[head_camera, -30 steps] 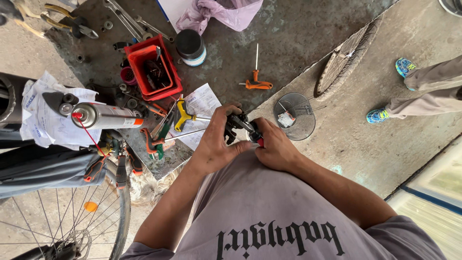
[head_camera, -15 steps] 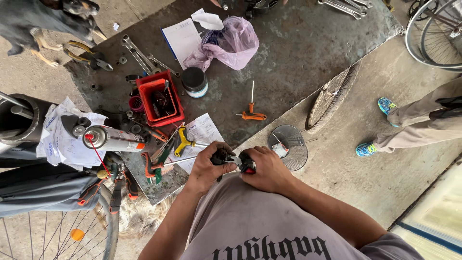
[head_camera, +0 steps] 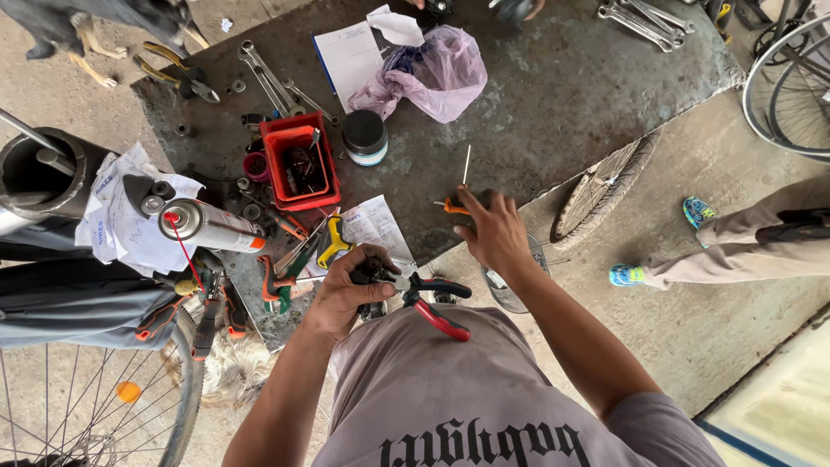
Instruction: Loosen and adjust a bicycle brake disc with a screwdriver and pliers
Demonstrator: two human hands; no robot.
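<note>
My left hand (head_camera: 350,290) grips a small dark part together with red-and-black handled pliers (head_camera: 437,304), whose handles stick out to the right over my grey shirt. My right hand (head_camera: 491,229) is stretched forward onto the dark floor slab and closes on an orange-handled screwdriver (head_camera: 458,195), its thin shaft pointing away from me. A round metal dish (head_camera: 512,281) lies partly hidden under my right wrist.
A red tray (head_camera: 298,166) of small parts, a spray can (head_camera: 207,225), a black-lidded tub (head_camera: 365,137), wrenches (head_camera: 277,82), papers (head_camera: 373,227) and a pink plastic bag (head_camera: 432,78) lie on the slab. A bicycle wheel (head_camera: 605,186) lies right; another person's legs (head_camera: 735,242) stand nearby.
My right hand left the part held at my chest and reached forward to the orange-handled screwdriver. The pliers now hang from my left hand. The view tilted forward.
</note>
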